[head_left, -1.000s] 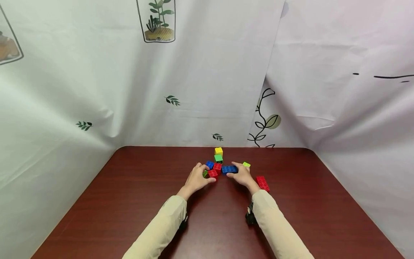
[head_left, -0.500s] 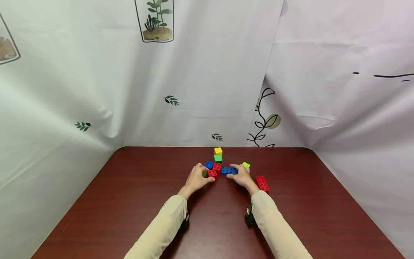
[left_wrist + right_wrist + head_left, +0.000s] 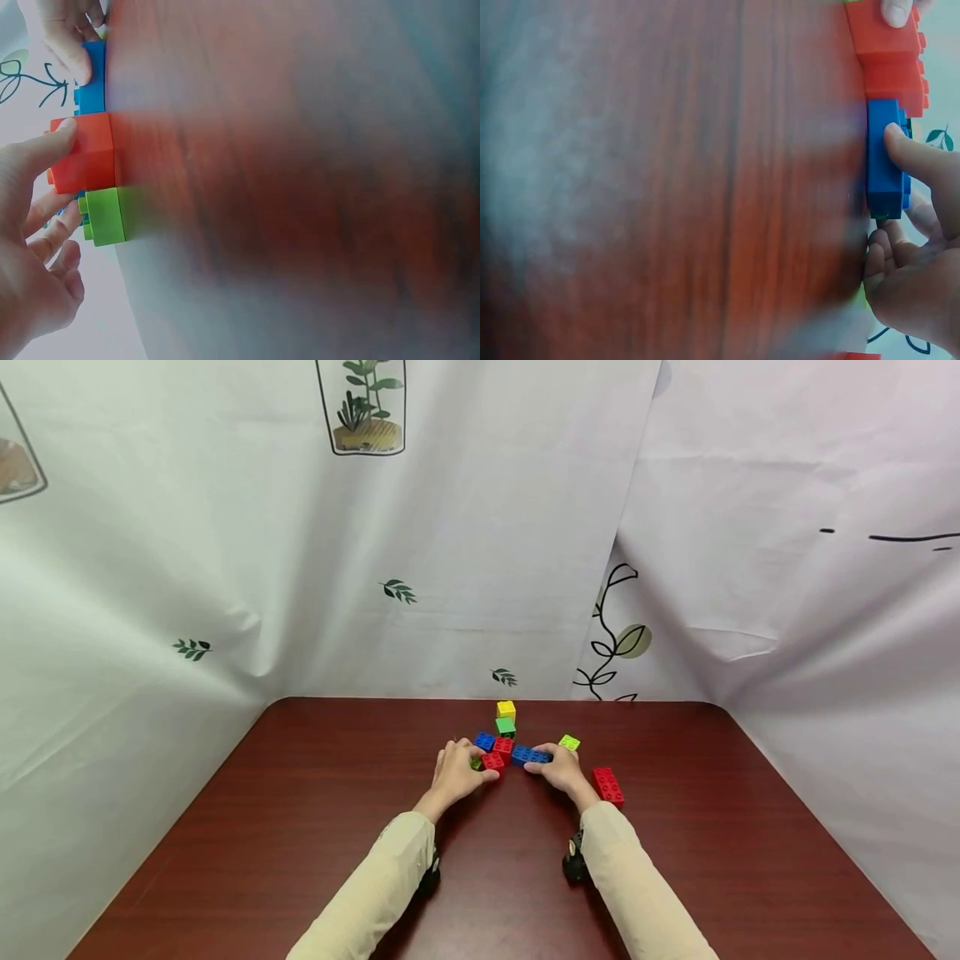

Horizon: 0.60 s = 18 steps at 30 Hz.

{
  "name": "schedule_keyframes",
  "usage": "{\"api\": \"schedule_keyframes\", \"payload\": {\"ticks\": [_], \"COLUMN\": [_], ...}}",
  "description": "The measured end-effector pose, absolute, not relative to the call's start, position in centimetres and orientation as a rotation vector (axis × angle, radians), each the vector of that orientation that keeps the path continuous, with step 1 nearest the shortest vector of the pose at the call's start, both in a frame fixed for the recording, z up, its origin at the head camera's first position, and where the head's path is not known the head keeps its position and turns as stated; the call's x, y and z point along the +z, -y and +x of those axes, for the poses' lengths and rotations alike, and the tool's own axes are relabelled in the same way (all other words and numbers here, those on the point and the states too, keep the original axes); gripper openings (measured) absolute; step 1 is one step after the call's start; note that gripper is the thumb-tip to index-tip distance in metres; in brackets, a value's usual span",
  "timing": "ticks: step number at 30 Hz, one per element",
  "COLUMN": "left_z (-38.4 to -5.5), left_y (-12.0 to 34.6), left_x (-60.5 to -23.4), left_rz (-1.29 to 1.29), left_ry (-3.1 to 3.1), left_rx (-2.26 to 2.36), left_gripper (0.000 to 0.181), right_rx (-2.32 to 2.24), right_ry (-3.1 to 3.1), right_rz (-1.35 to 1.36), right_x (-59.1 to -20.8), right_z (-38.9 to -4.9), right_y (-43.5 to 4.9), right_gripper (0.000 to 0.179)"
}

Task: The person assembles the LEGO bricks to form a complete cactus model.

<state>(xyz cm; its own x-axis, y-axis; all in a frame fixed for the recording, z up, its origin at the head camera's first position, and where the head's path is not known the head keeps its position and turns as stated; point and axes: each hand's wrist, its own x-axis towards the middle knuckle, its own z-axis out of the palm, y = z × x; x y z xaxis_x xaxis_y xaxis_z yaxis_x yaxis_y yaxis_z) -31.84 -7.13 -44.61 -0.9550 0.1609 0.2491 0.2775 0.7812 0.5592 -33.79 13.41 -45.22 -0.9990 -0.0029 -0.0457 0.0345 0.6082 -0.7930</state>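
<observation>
My left hand (image 3: 456,770) pinches a red brick (image 3: 84,154), its thumb on the near face and other fingers behind. Beside that brick stands a lime green brick (image 3: 105,217), close to the fingertips. A second red brick (image 3: 503,748) sits just behind, and a small blue brick (image 3: 484,742) is at its left. My right hand (image 3: 558,769) grips a long blue brick (image 3: 885,161) between thumb and fingers. This brick's left end is right at the red bricks, and it lies at a slant on the table.
A green brick (image 3: 506,727) and a yellow brick (image 3: 506,710) stand behind the group, towards the cloth backdrop (image 3: 450,568). Past my right hand is a lime brick (image 3: 569,742). A long red brick (image 3: 608,786) lies to the right on the brown table (image 3: 337,760).
The long blue brick has turned slightly in my right hand, its right end swinging nearer to me. My left hand and the red brick stay about where they were.
</observation>
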Motion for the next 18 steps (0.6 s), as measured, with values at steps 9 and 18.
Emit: {"api": "schedule_keyframes", "payload": {"ticks": [9,18], "left_z": [-31.9,-32.0], "left_y": [7.4,7.5], "left_x": [-44.7,-44.6], "left_rz": [-0.332,-0.363], "left_ry": [2.782,2.781], "left_rx": [-0.922,-0.917], "left_gripper": [0.043,0.043], "right_rx": [-1.578,-1.817], "right_ry": [-2.644,-2.387], "right_rz": [-0.024,-0.033], "right_x": [-44.4,-42.7], "right_z": [-33.5,-33.1], "right_y": [-13.7,-13.6], "right_gripper": [0.046,0.048]}}
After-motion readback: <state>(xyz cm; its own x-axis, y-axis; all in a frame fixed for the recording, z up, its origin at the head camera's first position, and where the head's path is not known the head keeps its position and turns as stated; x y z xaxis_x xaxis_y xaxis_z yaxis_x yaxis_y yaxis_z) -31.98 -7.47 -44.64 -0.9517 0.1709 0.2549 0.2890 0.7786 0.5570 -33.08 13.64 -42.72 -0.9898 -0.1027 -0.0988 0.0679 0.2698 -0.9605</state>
